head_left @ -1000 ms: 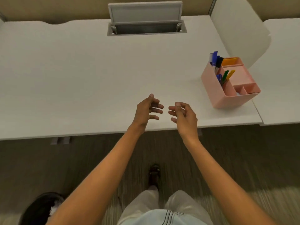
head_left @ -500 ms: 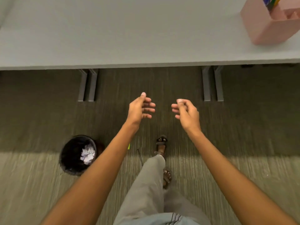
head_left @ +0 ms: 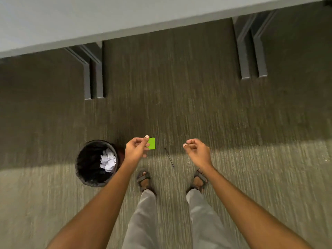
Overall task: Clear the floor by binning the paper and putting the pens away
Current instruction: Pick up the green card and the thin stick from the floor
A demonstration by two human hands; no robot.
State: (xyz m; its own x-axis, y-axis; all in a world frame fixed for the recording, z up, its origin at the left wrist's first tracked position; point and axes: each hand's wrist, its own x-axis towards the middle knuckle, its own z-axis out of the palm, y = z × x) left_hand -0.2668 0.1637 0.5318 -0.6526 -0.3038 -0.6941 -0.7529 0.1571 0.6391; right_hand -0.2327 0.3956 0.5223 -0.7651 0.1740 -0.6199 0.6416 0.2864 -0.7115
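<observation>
A small green paper [head_left: 152, 146] lies flat on the carpet, partly hidden behind the fingers of my left hand [head_left: 135, 150]. That hand hovers above it with its fingers curled and holds nothing. A thin black pen [head_left: 169, 157] lies on the floor between my hands, slanted toward my right foot. My right hand [head_left: 197, 151] hangs to the pen's right in a loose fist, also with nothing in it. Left of my left hand stands a round black bin [head_left: 84, 178] with crumpled white paper [head_left: 107, 162] inside.
The grey desk [head_left: 89, 18] runs along the top, with metal legs at the left [head_left: 93, 74] and the right [head_left: 251, 51]. My sandalled feet [head_left: 143, 180] stand just behind the pen. Striped carpet spreads to both sides.
The view has tilted from the desk and its pink pen holder down to the floor. The bin, green paper and pen have come into view. Both hands have curled more closed.
</observation>
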